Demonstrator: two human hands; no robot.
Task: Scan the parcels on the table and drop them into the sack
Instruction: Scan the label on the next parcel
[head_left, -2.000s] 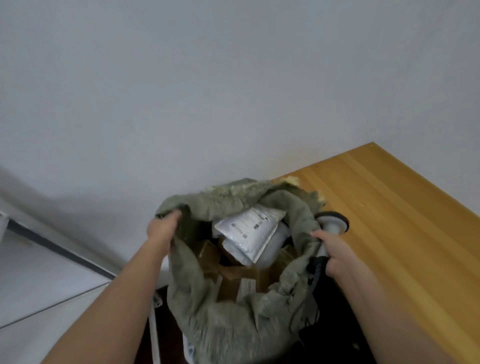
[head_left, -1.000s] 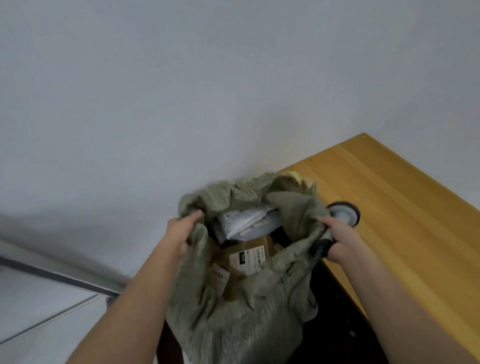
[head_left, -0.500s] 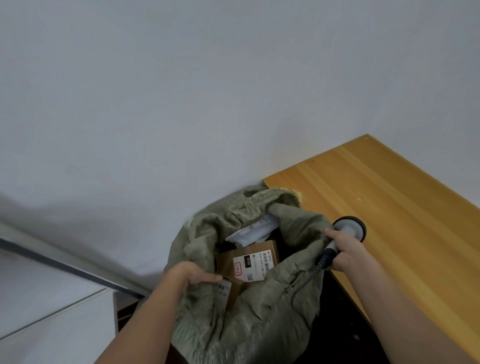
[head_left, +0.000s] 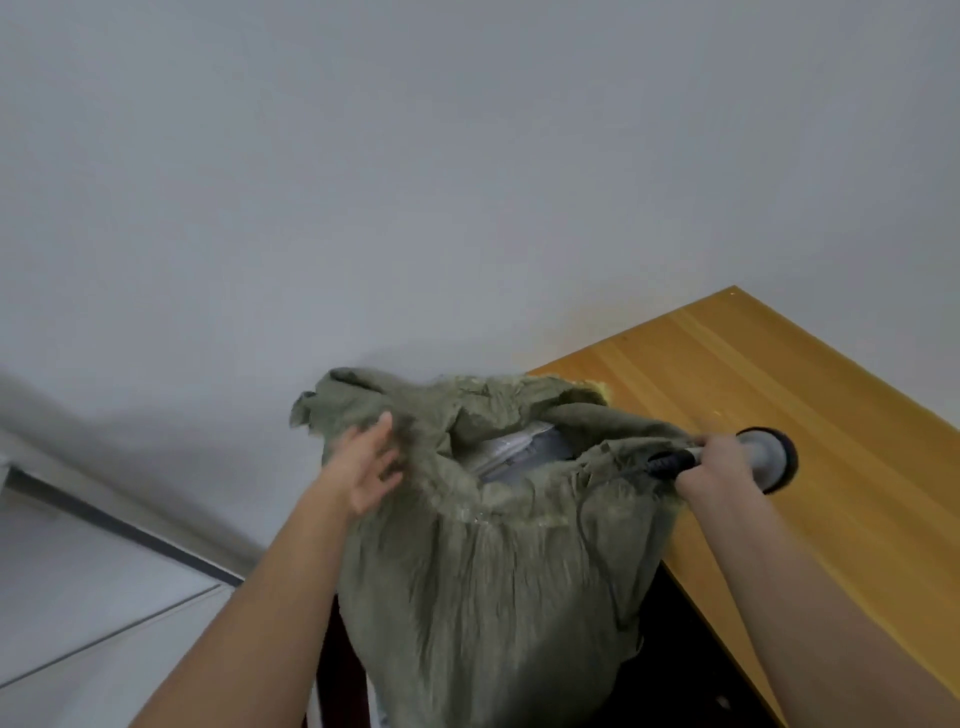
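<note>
Presently the wooden table (head_left: 779, 426) shows no parcels on the part in view; only its left edge and far-left corner fall within the frame, so I cannot speak for the rest. The olive woven sack (head_left: 493, 571) stands off that left edge, its right rim drawn up against the corner. I judge it well loaded: the body bulges and the fabric hangs in taut vertical folds. The cloth is soft and limp, holding no mouth of its own, so it is best taken by a gathered handful of rim on two opposite sides; a one-sided hold would likely let the mouth collapse. It should not be slippery.

Inside the mouth a grey padded mailer (head_left: 524, 449) lies near the top, light and pliant by appearance, unlikely to suffer from a drop.

My right hand (head_left: 714, 467) is clenched round the black grip of the handheld barcode scanner (head_left: 763, 460), whose head rests over the table edge, and it also seems to pin the right rim. The scanner's cable (head_left: 597, 551) trails down the sack's front.

My left hand (head_left: 366, 470) lies flat against the left rim, fingers extended, gripping nothing.
</note>
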